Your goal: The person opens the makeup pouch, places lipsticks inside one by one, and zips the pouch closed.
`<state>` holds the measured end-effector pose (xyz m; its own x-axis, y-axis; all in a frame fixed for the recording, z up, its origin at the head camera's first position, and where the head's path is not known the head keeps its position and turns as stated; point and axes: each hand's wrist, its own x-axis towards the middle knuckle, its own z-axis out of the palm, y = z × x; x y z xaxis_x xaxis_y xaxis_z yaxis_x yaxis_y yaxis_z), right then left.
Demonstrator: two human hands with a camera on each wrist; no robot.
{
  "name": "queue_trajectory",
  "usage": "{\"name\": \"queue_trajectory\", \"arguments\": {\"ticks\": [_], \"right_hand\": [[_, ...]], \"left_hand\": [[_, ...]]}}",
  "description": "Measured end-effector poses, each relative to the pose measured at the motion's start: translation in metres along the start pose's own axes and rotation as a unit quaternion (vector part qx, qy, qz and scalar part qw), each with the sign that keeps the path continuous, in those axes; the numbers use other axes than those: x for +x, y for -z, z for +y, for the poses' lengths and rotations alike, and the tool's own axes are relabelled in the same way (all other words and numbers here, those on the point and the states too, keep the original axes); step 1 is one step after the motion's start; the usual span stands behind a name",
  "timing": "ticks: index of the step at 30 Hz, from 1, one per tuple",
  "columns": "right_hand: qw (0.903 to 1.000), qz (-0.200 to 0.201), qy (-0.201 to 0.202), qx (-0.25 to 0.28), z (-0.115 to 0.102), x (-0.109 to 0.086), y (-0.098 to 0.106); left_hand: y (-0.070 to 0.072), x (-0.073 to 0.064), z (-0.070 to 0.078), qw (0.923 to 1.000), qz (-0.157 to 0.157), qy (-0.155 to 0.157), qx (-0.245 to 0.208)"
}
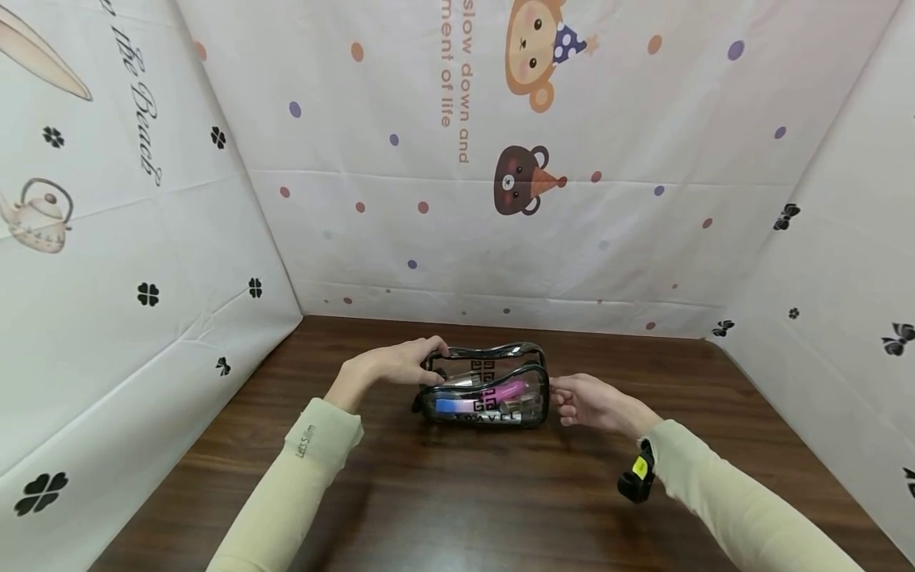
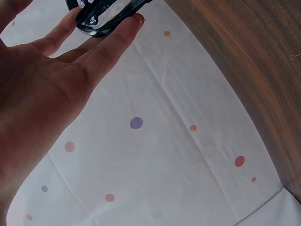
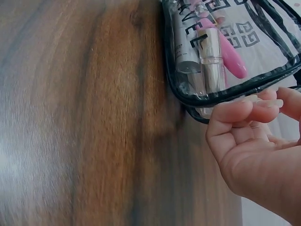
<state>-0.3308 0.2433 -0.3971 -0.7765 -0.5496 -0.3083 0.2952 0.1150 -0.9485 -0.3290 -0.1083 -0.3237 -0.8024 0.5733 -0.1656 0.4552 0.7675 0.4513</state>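
A clear toiletry pouch with black piping and dark lettering stands on the brown wooden table. Through its plastic show a bright pink item, a blue item and several small tubes and bottles, among them a grey tube and a gold-toned bottle. My left hand grips the pouch's upper left end between thumb and fingers. At the right end, my right hand has its fingers curled and pinches the black-trimmed edge. The contact is partly hidden behind the fingertips.
The wooden table reaches to white printed sheeting at the back and both sides. A black strap device with a yellow label is worn on the right wrist.
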Motion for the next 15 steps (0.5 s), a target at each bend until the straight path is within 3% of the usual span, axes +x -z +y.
{"name": "queue_trajectory", "arguments": {"ticks": [15], "right_hand": [[0.9982,-0.049,0.000,0.034,0.0078,0.0031,0.0048]], "left_hand": [[-0.0009,0.0010,-0.0032,1.0000,0.003,0.000,-0.002]]}}
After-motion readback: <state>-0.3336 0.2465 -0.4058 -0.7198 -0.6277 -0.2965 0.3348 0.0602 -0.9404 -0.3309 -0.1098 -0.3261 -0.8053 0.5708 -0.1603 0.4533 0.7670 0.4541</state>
